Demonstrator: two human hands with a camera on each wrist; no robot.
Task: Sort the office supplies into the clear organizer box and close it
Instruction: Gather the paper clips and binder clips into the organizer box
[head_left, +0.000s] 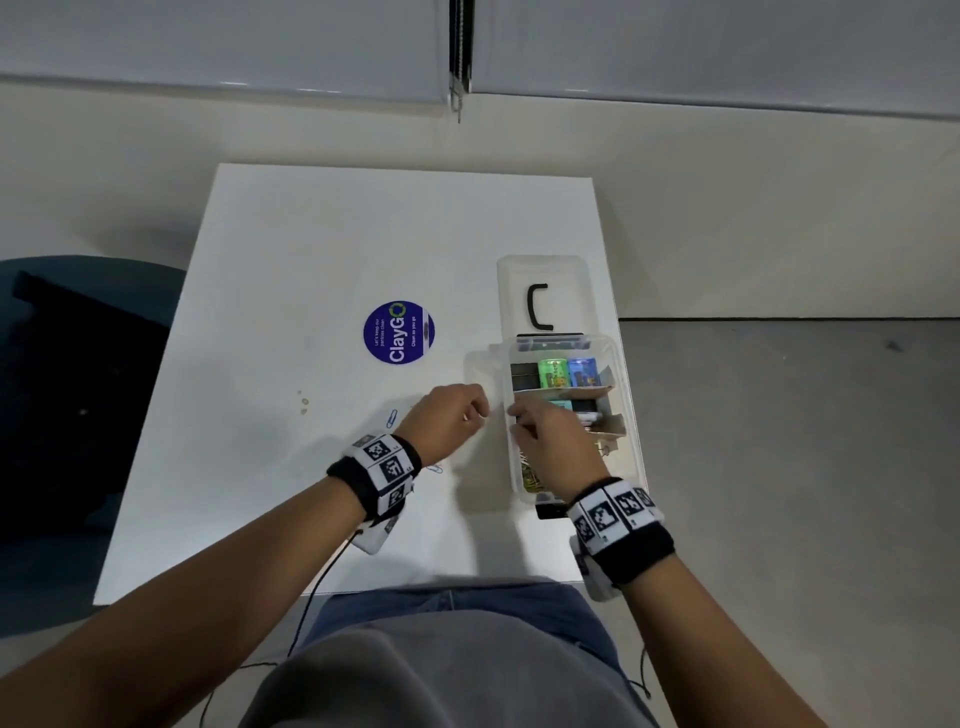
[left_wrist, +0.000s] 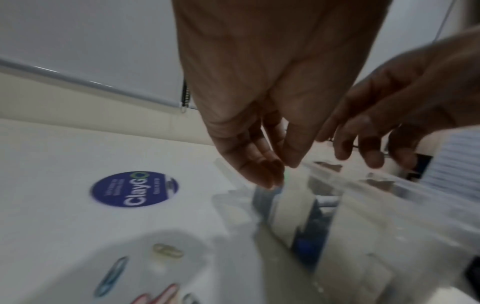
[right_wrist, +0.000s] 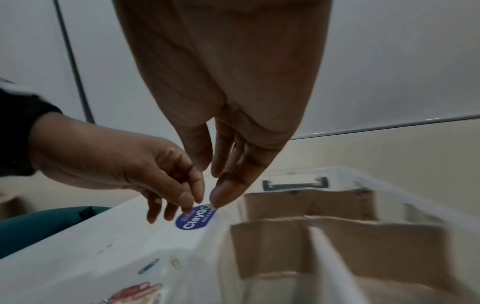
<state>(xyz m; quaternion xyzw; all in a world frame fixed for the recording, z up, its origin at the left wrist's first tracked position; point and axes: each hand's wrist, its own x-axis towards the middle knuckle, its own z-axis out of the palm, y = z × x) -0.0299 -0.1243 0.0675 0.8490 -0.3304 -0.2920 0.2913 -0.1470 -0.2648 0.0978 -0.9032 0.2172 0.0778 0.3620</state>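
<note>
The clear organizer box (head_left: 627, 400) stands at the table's right edge, its lid (head_left: 566, 275) folded back behind it. Cardboard dividers (right_wrist: 337, 232) split it; the far compartments hold black binder clips (head_left: 523, 376) and green and blue packs (head_left: 557, 373). My left hand (head_left: 480, 413) hovers just left of the box rim, fingers loosely bent and thumb close to them, with nothing visible between them (left_wrist: 283, 172). My right hand (head_left: 514, 421) hangs over the box's middle, fingers pointing down and relaxed (right_wrist: 213, 185), holding nothing. Loose paper clips (left_wrist: 111, 275) lie on the table under my left wrist.
A round blue ClayGo sticker (head_left: 399, 332) is on the white table (head_left: 311, 249), left of the box. A dark teal chair (head_left: 78, 364) stands left of the table. The box sits close to the table's right edge (head_left: 623, 322), with floor beyond.
</note>
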